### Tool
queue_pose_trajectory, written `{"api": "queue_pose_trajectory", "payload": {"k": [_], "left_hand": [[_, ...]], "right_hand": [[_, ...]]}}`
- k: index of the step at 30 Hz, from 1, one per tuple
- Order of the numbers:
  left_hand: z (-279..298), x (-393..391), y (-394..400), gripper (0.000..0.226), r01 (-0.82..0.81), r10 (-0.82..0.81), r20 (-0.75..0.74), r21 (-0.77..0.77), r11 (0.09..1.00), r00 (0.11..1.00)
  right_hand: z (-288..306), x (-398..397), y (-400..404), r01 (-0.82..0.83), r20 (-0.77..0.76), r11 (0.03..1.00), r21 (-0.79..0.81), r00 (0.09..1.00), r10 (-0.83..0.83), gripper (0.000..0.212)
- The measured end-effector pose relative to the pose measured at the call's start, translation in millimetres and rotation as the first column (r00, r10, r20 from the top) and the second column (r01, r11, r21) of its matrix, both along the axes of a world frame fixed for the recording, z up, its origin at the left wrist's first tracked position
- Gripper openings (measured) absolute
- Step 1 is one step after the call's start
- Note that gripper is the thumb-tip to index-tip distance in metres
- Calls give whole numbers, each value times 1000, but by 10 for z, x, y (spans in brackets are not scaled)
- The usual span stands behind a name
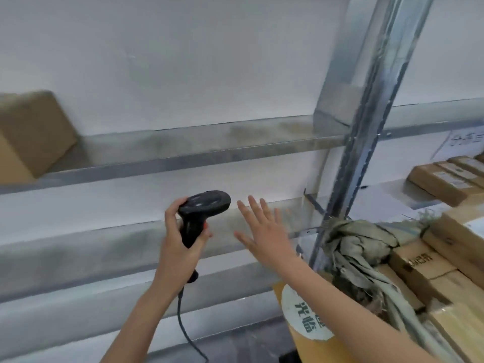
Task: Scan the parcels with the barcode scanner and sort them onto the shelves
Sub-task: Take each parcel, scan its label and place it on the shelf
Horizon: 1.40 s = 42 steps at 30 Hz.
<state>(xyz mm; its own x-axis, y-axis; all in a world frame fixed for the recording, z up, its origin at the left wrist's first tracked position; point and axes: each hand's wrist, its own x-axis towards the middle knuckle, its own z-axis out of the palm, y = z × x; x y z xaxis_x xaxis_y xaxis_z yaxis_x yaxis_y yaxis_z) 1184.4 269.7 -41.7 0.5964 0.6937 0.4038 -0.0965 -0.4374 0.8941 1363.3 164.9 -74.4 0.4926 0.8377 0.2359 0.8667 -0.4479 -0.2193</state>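
My left hand (pixel 180 239) grips the handle of a black barcode scanner (pixel 203 210), its head pointing right and its cable (pixel 183 323) hanging down. My right hand (pixel 262 229) is held out flat with fingers spread, in front of the middle metal shelf (pixel 117 247), holding nothing. A brown cardboard parcel (pixel 28 137) sits tilted at the left end of the upper shelf (pixel 183 148). Several flat brown parcels (pixel 445 179) lie on the shelf at the far right.
A steel upright post (pixel 366 113) divides the shelving. To its right a grey-green woven sack (pixel 361 247) lies knotted over stacked cardboard boxes (pixel 432 263). A yellow sign with a white disc (pixel 306 313) leans below my right forearm. White wall behind.
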Motion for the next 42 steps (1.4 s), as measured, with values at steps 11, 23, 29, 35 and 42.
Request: {"api": "queue_pose_trajectory", "payload": {"k": [11, 23, 29, 35, 42], "left_hand": [[233, -2070, 845, 77, -412, 407, 88, 49, 910, 909], [229, -4092, 1240, 71, -713, 705, 108, 62, 699, 701], [135, -4735, 1351, 73, -819, 816, 87, 8, 574, 572], [18, -5221, 1521, 75, -872, 870, 101, -37, 488, 483], [-29, -5689, 2185, 78, -909, 907, 126, -68, 411, 401]], "right_hand": [[159, -2001, 1835, -418, 22, 908, 32, 908, 418, 71], [27, -4119, 3017, -682, -19, 731, -6, 731, 682, 68], [26, -4853, 3381, -747, -34, 665, -3, 665, 746, 69], [25, -5486, 3863, -791, -24, 612, -6, 612, 790, 69], [79, -6026, 4542, -819, -35, 574, 8, 573, 819, 69]]}}
